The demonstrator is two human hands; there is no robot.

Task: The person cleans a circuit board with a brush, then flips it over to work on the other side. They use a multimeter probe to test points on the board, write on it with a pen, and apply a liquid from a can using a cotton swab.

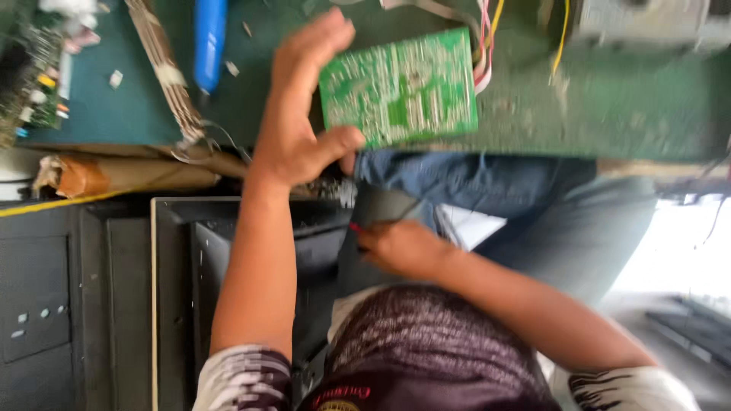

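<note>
Though blurred, left hand (301,114) grips circuit board (398,87)

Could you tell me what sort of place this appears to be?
Probably an electronics repair workbench. The left hand holds a green circuit board with wires attached over a worn green table. A second populated board lies at the far left, and a blue-handled tool rests nearby.
</note>
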